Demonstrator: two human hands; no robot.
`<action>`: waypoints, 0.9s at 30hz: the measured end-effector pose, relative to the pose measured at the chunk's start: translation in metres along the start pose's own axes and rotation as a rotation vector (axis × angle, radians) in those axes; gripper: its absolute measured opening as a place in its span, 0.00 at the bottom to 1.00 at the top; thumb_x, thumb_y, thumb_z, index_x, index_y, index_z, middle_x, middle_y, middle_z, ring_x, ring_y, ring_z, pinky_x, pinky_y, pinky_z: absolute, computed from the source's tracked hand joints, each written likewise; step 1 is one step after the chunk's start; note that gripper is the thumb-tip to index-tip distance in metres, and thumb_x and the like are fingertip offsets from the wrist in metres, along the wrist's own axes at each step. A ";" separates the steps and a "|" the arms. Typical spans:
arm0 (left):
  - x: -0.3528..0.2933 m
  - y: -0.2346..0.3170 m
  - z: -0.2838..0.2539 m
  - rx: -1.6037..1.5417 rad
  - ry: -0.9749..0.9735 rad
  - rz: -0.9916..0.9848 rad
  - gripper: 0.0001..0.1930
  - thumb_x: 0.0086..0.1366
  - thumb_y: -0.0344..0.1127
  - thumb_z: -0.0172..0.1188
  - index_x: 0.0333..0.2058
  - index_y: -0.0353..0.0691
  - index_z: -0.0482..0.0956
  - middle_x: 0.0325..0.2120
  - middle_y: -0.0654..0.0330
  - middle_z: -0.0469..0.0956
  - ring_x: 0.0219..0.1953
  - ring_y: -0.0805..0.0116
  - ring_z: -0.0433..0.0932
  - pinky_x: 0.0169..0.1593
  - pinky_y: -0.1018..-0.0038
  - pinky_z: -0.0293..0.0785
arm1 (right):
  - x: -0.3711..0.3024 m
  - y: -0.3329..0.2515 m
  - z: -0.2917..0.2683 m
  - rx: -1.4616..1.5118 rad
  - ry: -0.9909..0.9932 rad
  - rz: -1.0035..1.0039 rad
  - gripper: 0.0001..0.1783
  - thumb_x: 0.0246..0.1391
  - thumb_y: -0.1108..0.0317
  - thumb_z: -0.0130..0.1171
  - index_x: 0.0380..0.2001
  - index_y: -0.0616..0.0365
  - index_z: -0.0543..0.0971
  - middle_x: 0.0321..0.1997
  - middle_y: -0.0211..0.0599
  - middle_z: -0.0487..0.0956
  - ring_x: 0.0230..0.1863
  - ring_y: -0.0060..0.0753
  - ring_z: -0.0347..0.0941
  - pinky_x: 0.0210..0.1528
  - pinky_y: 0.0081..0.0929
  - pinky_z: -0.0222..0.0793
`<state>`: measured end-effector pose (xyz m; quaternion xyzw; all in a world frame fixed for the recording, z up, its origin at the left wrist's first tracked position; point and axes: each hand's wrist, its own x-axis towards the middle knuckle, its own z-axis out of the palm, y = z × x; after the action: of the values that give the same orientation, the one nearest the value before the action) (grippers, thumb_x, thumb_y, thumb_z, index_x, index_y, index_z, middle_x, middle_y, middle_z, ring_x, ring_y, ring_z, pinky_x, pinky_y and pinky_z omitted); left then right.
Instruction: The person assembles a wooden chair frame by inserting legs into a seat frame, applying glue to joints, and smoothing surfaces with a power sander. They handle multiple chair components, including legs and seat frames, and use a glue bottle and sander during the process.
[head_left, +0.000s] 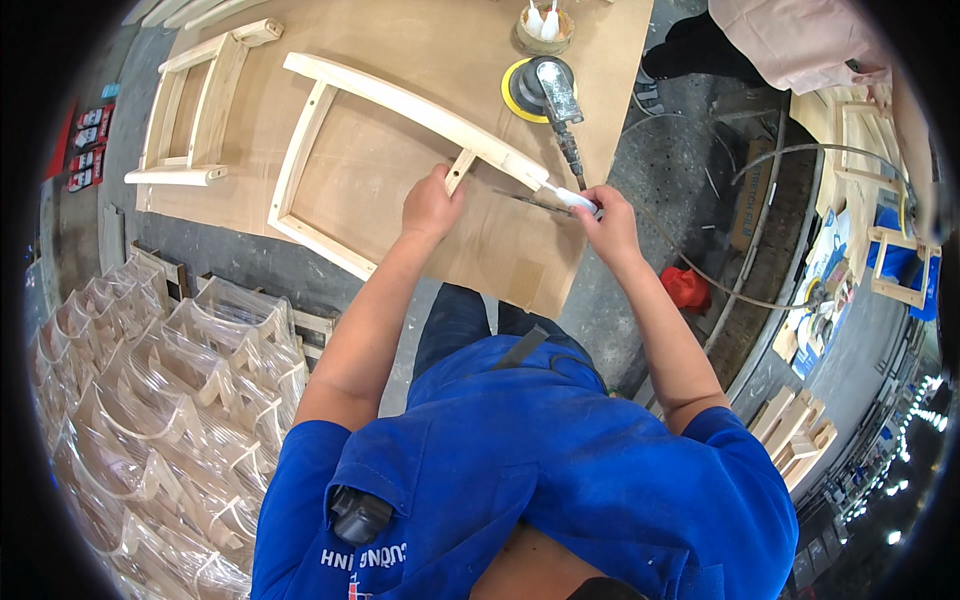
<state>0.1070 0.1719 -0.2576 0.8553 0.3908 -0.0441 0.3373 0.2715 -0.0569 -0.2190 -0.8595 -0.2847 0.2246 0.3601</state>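
Note:
A pale wooden frame (425, 108) with a long curved rail lies on the cardboard-covered table. My left hand (432, 203) is closed round the short drilled stub of wood joined to that rail. At the rail's right end, my right hand (611, 222) pinches a small white tool (574, 200) with a narrow tip. The tip is at or very near the wood's end; whether it touches I cannot tell. Just beyond the rail rests a round sander (541, 90) with a yellow rim and a hose.
A bowl (543, 46) holding white-handled items stands at the table's far side. Another wooden frame (203, 100) is at the left. Plastic-wrapped wooden parts (165, 420) are stacked lower left. A person in a pink top (795, 45) is at the upper right, near a hanging hose (830, 148).

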 end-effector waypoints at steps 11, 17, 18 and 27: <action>0.000 0.001 0.000 -0.013 0.013 0.011 0.19 0.61 0.45 0.59 0.43 0.36 0.74 0.30 0.41 0.79 0.36 0.41 0.78 0.39 0.53 0.73 | 0.004 0.005 0.004 0.069 -0.035 0.025 0.11 0.44 0.69 0.67 0.31 0.64 0.79 0.30 0.45 0.78 0.30 0.39 0.74 0.36 0.32 0.69; -0.001 0.002 -0.001 -0.008 0.013 0.008 0.19 0.61 0.45 0.59 0.44 0.37 0.74 0.30 0.41 0.80 0.36 0.41 0.78 0.39 0.53 0.73 | 0.005 0.004 0.005 0.072 0.004 -0.023 0.12 0.44 0.70 0.67 0.32 0.64 0.79 0.31 0.46 0.79 0.31 0.41 0.74 0.37 0.32 0.70; -0.001 0.002 -0.001 -0.006 0.016 0.012 0.19 0.61 0.45 0.59 0.44 0.37 0.74 0.30 0.41 0.79 0.36 0.41 0.78 0.39 0.53 0.73 | 0.005 0.004 0.005 0.056 -0.010 -0.005 0.12 0.44 0.70 0.67 0.32 0.64 0.79 0.31 0.46 0.79 0.31 0.41 0.75 0.37 0.33 0.70; 0.000 0.001 0.000 -0.006 0.014 0.016 0.19 0.61 0.45 0.59 0.43 0.37 0.74 0.31 0.42 0.80 0.36 0.41 0.78 0.40 0.54 0.73 | 0.005 0.008 0.003 0.040 -0.020 0.002 0.11 0.44 0.70 0.67 0.31 0.64 0.79 0.30 0.46 0.79 0.32 0.41 0.75 0.38 0.33 0.70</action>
<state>0.1073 0.1711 -0.2575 0.8575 0.3866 -0.0345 0.3377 0.2765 -0.0568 -0.2282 -0.8502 -0.2828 0.2391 0.3743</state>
